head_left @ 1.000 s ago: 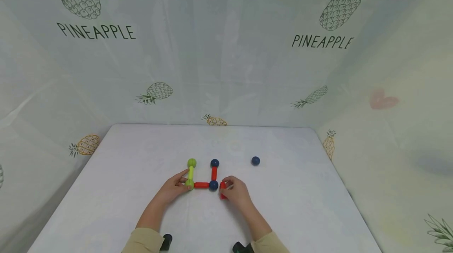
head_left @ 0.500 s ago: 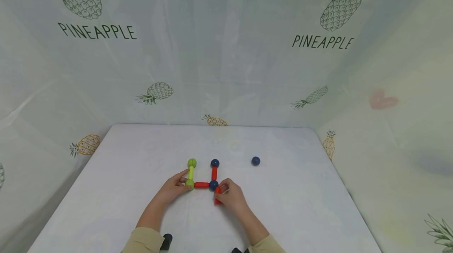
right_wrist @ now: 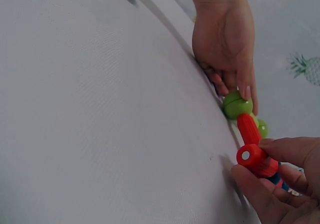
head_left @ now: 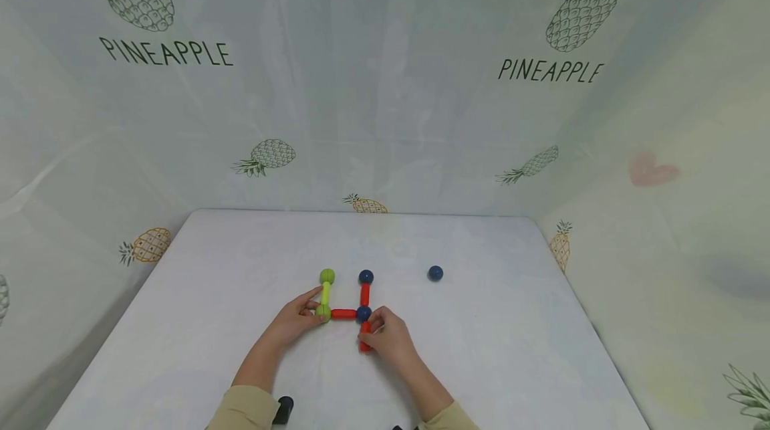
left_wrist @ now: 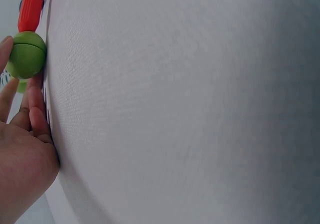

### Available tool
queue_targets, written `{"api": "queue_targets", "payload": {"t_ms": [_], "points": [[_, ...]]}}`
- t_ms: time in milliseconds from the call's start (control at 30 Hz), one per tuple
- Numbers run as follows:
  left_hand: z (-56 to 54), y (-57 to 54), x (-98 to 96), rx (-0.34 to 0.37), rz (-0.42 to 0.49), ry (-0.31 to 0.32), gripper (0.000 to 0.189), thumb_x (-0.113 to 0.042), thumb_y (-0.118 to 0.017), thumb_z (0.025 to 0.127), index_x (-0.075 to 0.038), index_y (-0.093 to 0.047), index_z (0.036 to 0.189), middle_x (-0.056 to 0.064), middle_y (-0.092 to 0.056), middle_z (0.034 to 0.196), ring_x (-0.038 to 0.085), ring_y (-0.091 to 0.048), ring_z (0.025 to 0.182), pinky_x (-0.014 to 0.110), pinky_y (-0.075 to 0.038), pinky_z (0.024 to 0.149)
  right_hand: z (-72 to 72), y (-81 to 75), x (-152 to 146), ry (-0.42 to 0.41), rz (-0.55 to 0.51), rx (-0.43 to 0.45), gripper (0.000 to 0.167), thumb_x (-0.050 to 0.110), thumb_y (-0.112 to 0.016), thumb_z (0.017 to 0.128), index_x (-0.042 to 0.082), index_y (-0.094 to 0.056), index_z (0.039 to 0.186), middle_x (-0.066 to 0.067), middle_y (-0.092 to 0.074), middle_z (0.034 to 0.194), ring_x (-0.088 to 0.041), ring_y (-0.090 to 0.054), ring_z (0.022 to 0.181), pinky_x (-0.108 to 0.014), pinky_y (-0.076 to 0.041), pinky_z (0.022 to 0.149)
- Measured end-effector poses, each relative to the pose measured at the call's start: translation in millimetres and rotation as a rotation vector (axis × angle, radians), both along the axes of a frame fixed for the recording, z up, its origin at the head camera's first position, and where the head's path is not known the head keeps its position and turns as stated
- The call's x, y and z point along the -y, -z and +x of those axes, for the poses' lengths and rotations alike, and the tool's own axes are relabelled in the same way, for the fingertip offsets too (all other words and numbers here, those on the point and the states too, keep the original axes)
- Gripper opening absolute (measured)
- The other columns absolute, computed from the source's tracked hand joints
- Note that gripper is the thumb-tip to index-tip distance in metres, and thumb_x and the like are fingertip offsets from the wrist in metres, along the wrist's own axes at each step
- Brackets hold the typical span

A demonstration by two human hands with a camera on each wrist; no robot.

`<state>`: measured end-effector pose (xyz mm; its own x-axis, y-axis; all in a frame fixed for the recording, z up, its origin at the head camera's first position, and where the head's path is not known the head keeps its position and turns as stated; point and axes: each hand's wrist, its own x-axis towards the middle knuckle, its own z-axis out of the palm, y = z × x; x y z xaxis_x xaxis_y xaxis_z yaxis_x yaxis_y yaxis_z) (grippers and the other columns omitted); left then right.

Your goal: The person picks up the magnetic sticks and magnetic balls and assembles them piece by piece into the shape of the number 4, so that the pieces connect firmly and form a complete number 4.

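Observation:
My left hand (head_left: 295,318) grips the near green ball (head_left: 323,311) of a ball-and-rod figure lying on the white table. From that ball a yellow-green rod (head_left: 325,294) runs back to another green ball (head_left: 327,275). A red rod (head_left: 343,314) joins it on the right to a blue ball (head_left: 363,314). Behind this blue ball, a second red rod (head_left: 364,295) leads to another blue ball (head_left: 365,276). My right hand (head_left: 390,335) pinches a third red rod (right_wrist: 257,160) at the blue ball's near side; its free end shows a pale disc. Fingers partly hide where rod and ball meet.
A loose blue ball (head_left: 436,273) lies farther back on the right of the white table (head_left: 511,350). Pineapple-print cloth (head_left: 385,82) hangs behind and at both sides. A black object (head_left: 284,410) sits by the left sleeve.
My right hand has brought its red rod leftward and nearer to me, from beside the blue ball to its near side, in line with the rod behind. The left hand has stayed in place.

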<state>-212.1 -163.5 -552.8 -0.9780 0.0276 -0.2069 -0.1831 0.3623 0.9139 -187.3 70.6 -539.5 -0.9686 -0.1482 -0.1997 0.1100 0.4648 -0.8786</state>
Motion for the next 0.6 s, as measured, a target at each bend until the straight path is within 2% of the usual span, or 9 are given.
{"api": "queue_targets", "payload": {"t_ms": [600], "points": [[-1.0, 1.1, -0.2, -0.012, 0.004, 0.009, 0.069, -0.007, -0.080, 0.079, -0.008, -0.051, 0.142, 0.005, -0.063, 0.101, 0.015, -0.047, 0.077, 0.024, -0.038, 0.067, 0.1, 5.2, 3.8, 0.012, -0.004, -0.017, 0.027, 0.008, -0.081, 0.079, 0.008, -0.058, 0.093, -0.002, -0.054, 0.081, -0.016, -0.053, 0.066, -0.025, -0.049, 0.055]]}}
